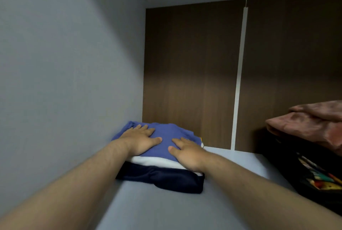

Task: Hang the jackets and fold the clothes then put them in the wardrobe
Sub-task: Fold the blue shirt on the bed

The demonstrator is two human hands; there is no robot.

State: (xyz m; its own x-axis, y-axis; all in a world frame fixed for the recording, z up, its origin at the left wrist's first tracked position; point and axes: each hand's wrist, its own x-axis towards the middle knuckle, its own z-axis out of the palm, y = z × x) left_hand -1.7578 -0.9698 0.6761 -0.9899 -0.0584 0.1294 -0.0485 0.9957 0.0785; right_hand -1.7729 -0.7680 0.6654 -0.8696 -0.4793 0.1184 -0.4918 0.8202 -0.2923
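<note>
While both hands lie flat with fingers straight, left hand and right hand press the blue folded garment, probably to settle the stack. It sits on a white garment and a navy garment, on the wardrobe shelf beside its left wall. To the right is a black item, contents unclear, with a reddish cloth on top.

Both hands, left and right, flat on blue top of folded stack on shelf.
</note>
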